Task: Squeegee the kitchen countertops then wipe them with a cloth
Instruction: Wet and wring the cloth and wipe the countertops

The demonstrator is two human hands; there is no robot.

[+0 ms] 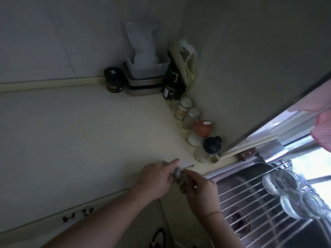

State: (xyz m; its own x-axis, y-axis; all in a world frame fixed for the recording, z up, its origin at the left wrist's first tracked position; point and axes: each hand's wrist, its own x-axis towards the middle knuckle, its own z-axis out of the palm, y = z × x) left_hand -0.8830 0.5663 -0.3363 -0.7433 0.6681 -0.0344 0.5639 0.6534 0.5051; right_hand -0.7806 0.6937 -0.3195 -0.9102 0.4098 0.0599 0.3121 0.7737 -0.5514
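Both hands' grips, left hand [155, 178] and right hand [198, 190], closed around small grey object [178, 173] above countertop [80, 131].

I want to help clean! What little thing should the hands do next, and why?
Probably pull the squeegee toward the sink. Both hands, left hand and right hand, grip its handle, and its blade sits on the countertop right beside the sink's rim.
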